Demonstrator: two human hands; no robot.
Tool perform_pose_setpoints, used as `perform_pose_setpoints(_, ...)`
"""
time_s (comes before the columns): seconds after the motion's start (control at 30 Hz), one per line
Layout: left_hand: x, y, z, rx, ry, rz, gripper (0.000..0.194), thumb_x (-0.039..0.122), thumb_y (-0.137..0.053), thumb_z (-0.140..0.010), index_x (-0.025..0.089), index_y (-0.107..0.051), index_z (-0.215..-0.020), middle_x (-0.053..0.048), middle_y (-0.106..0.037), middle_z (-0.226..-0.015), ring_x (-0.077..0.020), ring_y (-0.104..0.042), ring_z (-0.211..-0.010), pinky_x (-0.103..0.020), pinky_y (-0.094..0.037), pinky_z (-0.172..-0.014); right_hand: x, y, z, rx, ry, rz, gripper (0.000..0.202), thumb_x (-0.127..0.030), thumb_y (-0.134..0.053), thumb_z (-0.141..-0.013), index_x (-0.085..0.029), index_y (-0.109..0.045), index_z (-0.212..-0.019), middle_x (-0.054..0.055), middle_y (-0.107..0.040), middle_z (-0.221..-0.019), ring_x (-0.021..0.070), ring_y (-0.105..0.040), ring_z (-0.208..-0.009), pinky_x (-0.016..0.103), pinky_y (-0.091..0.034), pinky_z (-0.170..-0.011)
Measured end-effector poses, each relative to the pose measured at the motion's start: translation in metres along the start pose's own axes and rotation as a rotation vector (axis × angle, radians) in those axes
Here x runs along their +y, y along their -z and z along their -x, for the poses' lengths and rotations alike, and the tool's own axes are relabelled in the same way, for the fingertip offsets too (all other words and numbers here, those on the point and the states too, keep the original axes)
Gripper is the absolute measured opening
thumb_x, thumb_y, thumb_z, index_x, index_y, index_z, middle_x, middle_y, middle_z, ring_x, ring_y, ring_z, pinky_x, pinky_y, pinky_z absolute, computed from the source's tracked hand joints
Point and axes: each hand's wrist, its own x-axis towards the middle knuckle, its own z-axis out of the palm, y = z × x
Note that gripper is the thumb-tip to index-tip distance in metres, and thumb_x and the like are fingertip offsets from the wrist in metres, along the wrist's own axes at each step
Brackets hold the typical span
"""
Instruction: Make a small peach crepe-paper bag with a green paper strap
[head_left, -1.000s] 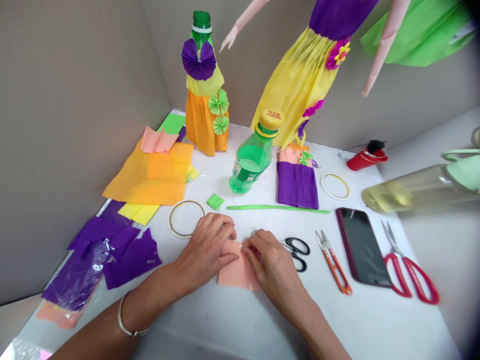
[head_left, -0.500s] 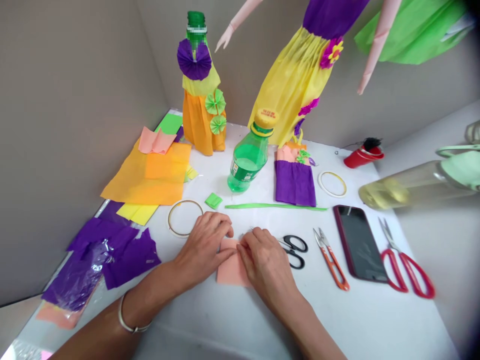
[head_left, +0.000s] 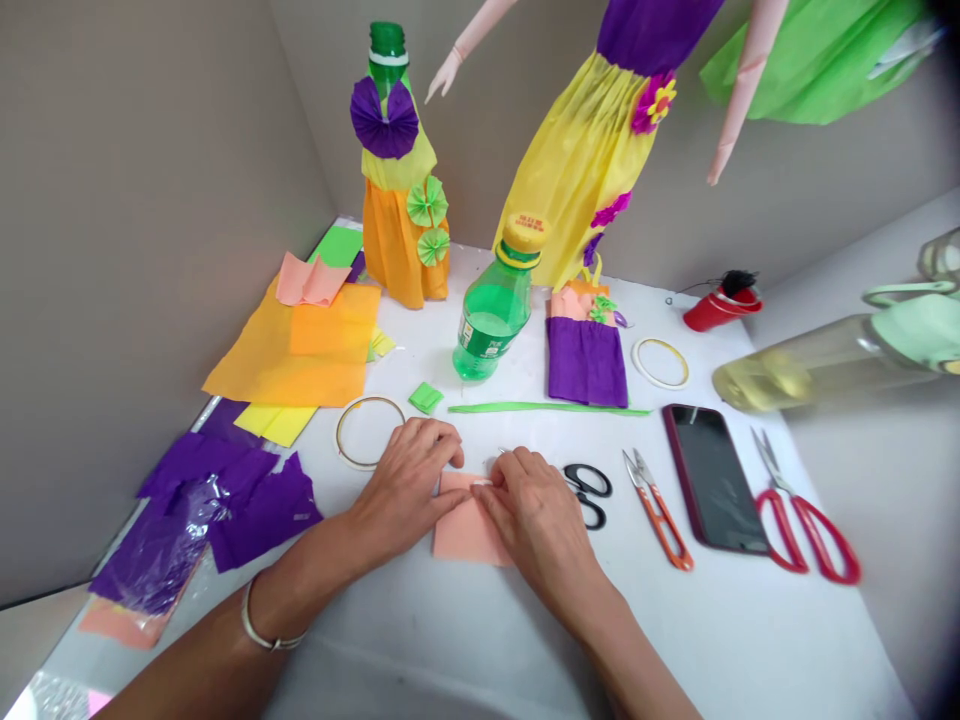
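Observation:
A pale pink paper piece (head_left: pixel 465 535) lies flat on the white table in front of me. My left hand (head_left: pixel 416 475) rests at its upper left, with the thumb stretched over the paper and the other fingers curled. At its upper right, my right hand (head_left: pixel 529 500) has its fingers pressed together at the paper's top, near a small white strip; what they pinch is too small to tell. Black-handled scissors (head_left: pixel 592 480) lie partly hidden behind my right hand. Beyond the hands are a folded green piece (head_left: pixel 426 397) and a long green strip (head_left: pixel 547 407).
Tape rolls (head_left: pixel 339 440) (head_left: pixel 636 365), a green bottle (head_left: pixel 491 320) and a purple paper skirt (head_left: pixel 586 360) stand around. Rightward lie orange snips (head_left: pixel 664 525), a phone (head_left: pixel 716 480) and red scissors (head_left: pixel 814 525). Leftward are orange (head_left: pixel 262 350) and purple paper (head_left: pixel 262 515).
My right hand has shifted slightly rightward relative to the paper, and more of the paper's top shows between the hands. The whole view has moved a little.

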Motion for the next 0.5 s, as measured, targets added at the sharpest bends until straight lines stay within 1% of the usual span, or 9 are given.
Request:
perform_pose_setpoints(0.1,0.0,0.001,0.0,0.0,-0.001,-0.001,0.028,0.016,-0.073,-0.078,0.022,-0.05,-0.093,-0.004,-0.057,-0.109,-0.0242,-0.048,-0.104,-0.039,-0.041,-0.088,0.001,0.004,0.0,-0.03,-0.025,-0.079,0.014,-0.024,-0.056,-0.092,-0.019,-0.053,-0.079,0.004,-0.057,-0.081,0.0203,-0.049,-0.073,0.032,-0.034,-0.067)
perform_pose_setpoints(0.23,0.001,0.002,-0.001,-0.011,0.006,-0.002,0.028,0.015,-0.073,-0.078,0.022,-0.05,-0.093,-0.004,-0.057,-0.109,-0.0238,-0.048,-0.104,-0.04,-0.041,-0.088,0.001,0.012,0.002,-0.037,-0.039,-0.253,0.017,-0.016,-0.049,-0.094,-0.019,-0.052,-0.078,0.002,-0.055,-0.078,0.0188,-0.049,-0.073,0.031,-0.035,-0.068)
perform_pose_setpoints(0.3,0.001,0.002,-0.001,-0.011,0.006,-0.001,0.027,0.017,-0.073,-0.079,0.022,-0.05,-0.093,-0.004,-0.058,-0.109,-0.0241,-0.047,-0.104,-0.04,-0.041,-0.088,0.0,0.014,0.002,-0.04,-0.039,-0.322,0.018,-0.014,-0.048,-0.094,-0.02,-0.052,-0.077,0.002,-0.054,-0.078,0.0181,-0.048,-0.072,0.03,-0.035,-0.067)
perform_pose_setpoints(0.4,0.0,0.002,-0.001,-0.011,0.001,-0.001,0.026,0.019,-0.072,-0.081,0.022,-0.05,-0.093,-0.004,-0.058,-0.11,-0.0242,-0.048,-0.105,-0.04,-0.041,-0.089,-0.002,0.013,0.002,-0.067,-0.041,-0.349,0.017,-0.014,-0.048,-0.093,-0.019,-0.054,-0.079,0.002,-0.055,-0.079,0.0182,-0.049,-0.073,0.03,-0.036,-0.068)
perform_pose_setpoints(0.5,-0.001,0.001,-0.001,-0.015,0.001,0.003,0.027,0.016,-0.072,-0.08,0.022,-0.05,-0.094,-0.004,-0.057,-0.111,-0.0244,-0.048,-0.105,-0.04,-0.041,-0.088,-0.002,0.007,0.002,-0.078,-0.035,-0.299,0.017,-0.013,-0.047,-0.093,-0.019,-0.055,-0.079,0.003,-0.056,-0.079,0.019,-0.05,-0.074,0.031,-0.036,-0.07)
